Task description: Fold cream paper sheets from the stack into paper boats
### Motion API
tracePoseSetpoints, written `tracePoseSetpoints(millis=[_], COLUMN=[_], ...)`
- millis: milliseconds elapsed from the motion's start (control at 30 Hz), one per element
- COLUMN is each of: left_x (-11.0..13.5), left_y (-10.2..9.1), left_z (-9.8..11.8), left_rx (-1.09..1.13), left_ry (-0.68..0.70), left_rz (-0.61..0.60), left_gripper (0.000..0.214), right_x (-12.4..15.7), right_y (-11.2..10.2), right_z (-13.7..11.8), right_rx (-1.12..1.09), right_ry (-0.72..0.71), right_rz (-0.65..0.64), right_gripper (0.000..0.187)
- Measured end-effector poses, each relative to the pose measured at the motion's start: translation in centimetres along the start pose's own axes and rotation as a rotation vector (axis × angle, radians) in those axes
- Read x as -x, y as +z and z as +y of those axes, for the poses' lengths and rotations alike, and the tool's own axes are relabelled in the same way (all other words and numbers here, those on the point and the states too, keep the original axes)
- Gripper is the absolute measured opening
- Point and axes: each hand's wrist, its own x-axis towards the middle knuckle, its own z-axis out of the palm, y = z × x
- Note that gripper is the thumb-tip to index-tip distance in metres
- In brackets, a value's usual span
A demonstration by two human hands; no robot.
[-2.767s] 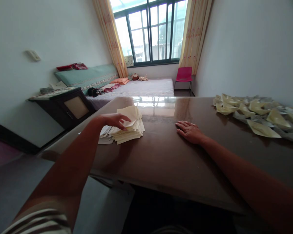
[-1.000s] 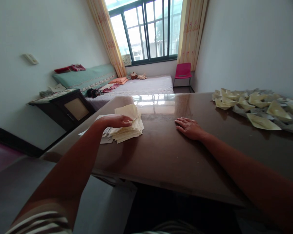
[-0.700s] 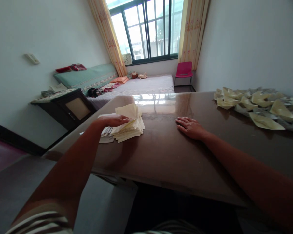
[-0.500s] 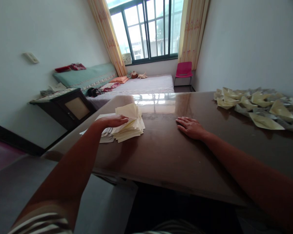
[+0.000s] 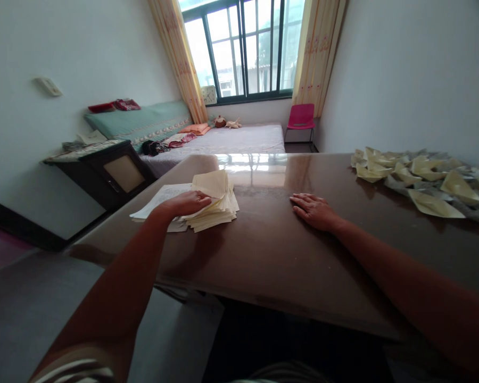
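My left hand (image 5: 188, 204) is at a thick stack of cream paper sheets (image 5: 213, 218) on the left part of the table. Its fingers are curled together at the near edge of an upper sheet (image 5: 210, 182), which appears pinched between them; the thumb's grip is partly hidden. White printed pages (image 5: 156, 201) lie under and left of that hand. On the bare brown tabletop (image 5: 259, 239), my right hand (image 5: 314, 211) rests palm down with its fingers stretched out, holding nothing. It is well apart from the stack.
Several folded paper boats (image 5: 425, 167), cream and grey, lie heaped at the table's right end. Beyond the table are a bed (image 5: 247, 137), a pink chair (image 5: 301, 118) and a window. A dark cabinet (image 5: 120, 170) stands at the left.
My left hand's fingers have curled in at the stack's upper sheet, where they lay straighter before. More of the white printed pages shows. My right hand stays flat in place.
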Motion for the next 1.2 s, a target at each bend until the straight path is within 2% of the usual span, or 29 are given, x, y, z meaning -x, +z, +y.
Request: tracePoseSetpoints(millis=[100, 133, 167, 267, 367, 500, 667, 867, 967, 1100, 1200], left_x=[0.2, 0.1, -0.1, -0.8, -1.1, -1.0, -0.8, -0.8, -0.9, -0.9, -1.0], left_y=[2.1, 2.9, 3.8, 6.1, 7.9, 9.2, 9.5, 9.6, 9.7, 9.7, 9.7], left_z=[1.0, 1.3, 1.6, 2.3, 2.7, 2.9, 3.1, 3.3, 3.3, 3.3, 3.3], left_rx=[-0.048, -0.076, -0.098, -0.110, -0.134, -0.142, -0.129, -0.104, -0.092, -0.088, -0.094], left_ry=[-0.020, 0.030, 0.093, 0.081, 0.048, 0.080, 0.088, 0.088, 0.082, 0.084, 0.080], left_rz=[0.121, 0.159, 0.197, 0.296, 0.388, 0.451, 0.474, 0.485, 0.484, 0.482, 0.472], left_gripper=[0.049, 0.048, 0.048, 0.045, 0.042, 0.041, 0.040, 0.040, 0.039, 0.040, 0.041], right_x=[-0.7, -1.3, -2.0, -5.0, -8.9, -13.9, -18.2, -19.0, -18.4, -17.8, -17.3], right_y=[-1.6, -2.3, -3.0, -4.8, -5.5, -4.6, -3.2, -2.9, -3.1, -3.5, -3.5], right_z=[-0.8, -1.1, -1.6, -3.7, -6.8, -11.1, -14.6, -15.9, -15.9, -16.0, -16.5], right_rx=[0.062, 0.092, 0.118, 0.102, -0.076, -0.264, -0.302, -0.167, -0.103, -0.048, -0.035], right_ry=[-0.015, -0.032, -0.046, -0.078, -0.103, -0.126, -0.153, -0.153, -0.154, -0.227, -0.283], right_rz=[-0.055, -0.098, -0.151, -0.178, -0.029, 0.145, 0.224, 0.208, 0.264, 0.355, 0.364], right_gripper=[0.046, 0.043, 0.038, 0.032, 0.030, 0.027, 0.041, 0.034, 0.030, 0.024, 0.026])
